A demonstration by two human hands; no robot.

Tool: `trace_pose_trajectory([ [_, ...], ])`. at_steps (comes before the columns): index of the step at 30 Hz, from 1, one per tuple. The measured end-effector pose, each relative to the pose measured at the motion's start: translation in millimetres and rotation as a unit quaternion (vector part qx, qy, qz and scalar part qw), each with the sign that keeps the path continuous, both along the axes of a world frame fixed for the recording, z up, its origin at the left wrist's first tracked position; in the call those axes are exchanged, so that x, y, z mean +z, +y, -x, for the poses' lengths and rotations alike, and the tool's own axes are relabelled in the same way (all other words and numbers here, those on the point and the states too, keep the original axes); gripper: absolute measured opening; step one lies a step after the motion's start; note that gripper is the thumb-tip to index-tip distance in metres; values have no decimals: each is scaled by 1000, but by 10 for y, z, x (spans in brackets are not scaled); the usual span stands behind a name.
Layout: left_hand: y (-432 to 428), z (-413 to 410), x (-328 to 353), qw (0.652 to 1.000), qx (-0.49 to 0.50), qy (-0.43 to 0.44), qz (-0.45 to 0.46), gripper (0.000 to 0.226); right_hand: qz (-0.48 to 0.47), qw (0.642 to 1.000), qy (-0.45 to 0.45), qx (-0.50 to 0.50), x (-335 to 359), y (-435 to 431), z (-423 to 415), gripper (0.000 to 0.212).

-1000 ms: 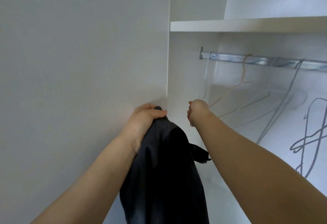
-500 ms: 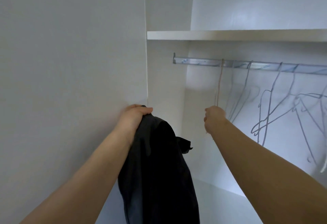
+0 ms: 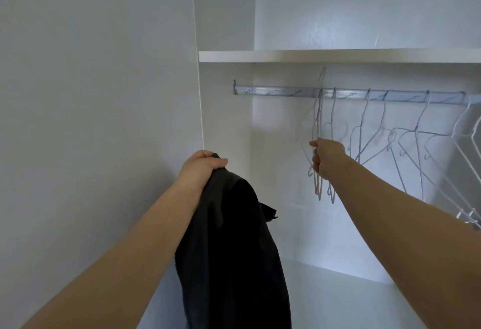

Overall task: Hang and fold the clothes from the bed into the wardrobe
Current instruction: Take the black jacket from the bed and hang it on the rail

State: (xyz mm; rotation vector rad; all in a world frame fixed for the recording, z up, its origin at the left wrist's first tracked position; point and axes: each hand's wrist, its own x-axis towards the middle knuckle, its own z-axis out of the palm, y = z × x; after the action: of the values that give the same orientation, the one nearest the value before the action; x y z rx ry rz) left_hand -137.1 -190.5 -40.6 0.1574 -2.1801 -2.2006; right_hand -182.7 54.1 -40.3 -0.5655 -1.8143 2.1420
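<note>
A black garment [image 3: 234, 250] hangs down from my left hand [image 3: 201, 170], which grips its top edge at the wardrobe's left front. Further in, my right hand [image 3: 328, 156] grips a thin wire hanger [image 3: 318, 120]. That hanger's hook is raised above the silver rail [image 3: 281, 92], just under the shelf. The fingers curl round the hanger's wires.
Several empty wire hangers [image 3: 416, 136] hang along the rail to the right. A white shelf [image 3: 338, 56] runs above the rail. The white wardrobe side panel [image 3: 226, 120] stands at the left, and a plain wall [image 3: 91, 120] fills the left side of the view.
My right hand has moved right along the rail and closed on a wire hanger, lifting its hook above the rail. The left hand keeps holding the black garment.
</note>
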Motion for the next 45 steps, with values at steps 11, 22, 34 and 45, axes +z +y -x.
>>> trace_pose_trajectory([
  [11,115,-137,-121,998,14,-12,63,16,63,993,54,86,-767,18,-890,18],
  [22,532,-209,-97,987,-15,98,126,83,-167,969,44,175,-919,577,-1442,57],
  [34,1386,-275,-70,927,-124,151,319,21,-349,911,-19,217,-669,716,-1595,15],
  [45,1316,0,-59,596,-75,360,714,55,-82,987,42,135,-513,1021,-1655,35],
])
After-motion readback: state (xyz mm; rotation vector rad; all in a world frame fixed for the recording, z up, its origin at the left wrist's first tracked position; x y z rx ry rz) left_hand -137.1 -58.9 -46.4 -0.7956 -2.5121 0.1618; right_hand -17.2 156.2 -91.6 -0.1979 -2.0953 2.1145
